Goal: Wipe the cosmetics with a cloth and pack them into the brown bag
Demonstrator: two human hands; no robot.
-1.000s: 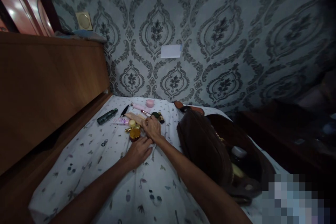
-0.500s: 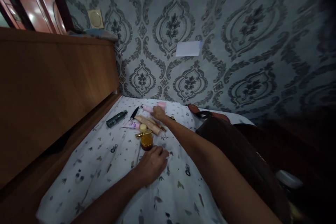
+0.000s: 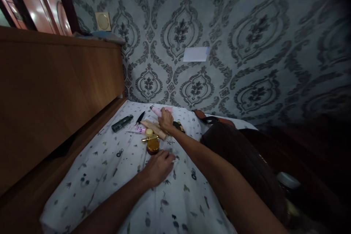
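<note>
My right hand [image 3: 166, 119] is closed around a slim pink tube [image 3: 156, 110] with a silvery end, at the far side of the printed sheet. Behind the fingers a pale pink item [image 3: 168, 109] partly shows. My left hand [image 3: 159, 168] rests on the sheet, fingers loosely bent and holding nothing, just in front of an amber jar with a gold lid [image 3: 153, 145]. Beyond that jar lie a gold tube [image 3: 150, 139], a small yellow-lidded item [image 3: 148, 132], a white-and-purple tube [image 3: 136, 129] and beige tubes [image 3: 155, 128]. Dark and gold items [image 3: 179, 126] sit beside my right wrist.
A dark green bottle [image 3: 122, 123] and a black pointed item [image 3: 140, 117] lie to the left. A wooden panel [image 3: 60, 95] borders the sheet [image 3: 115, 182] on that side. A dark brown bag [image 3: 238, 161] with a strap stands at right, against the patterned wall [image 3: 233, 62].
My right hand has tilted the pink tube slightly, its silvery end now higher. More of the dark and gold items shows beside the wrist. My left hand stays nearly in place.
</note>
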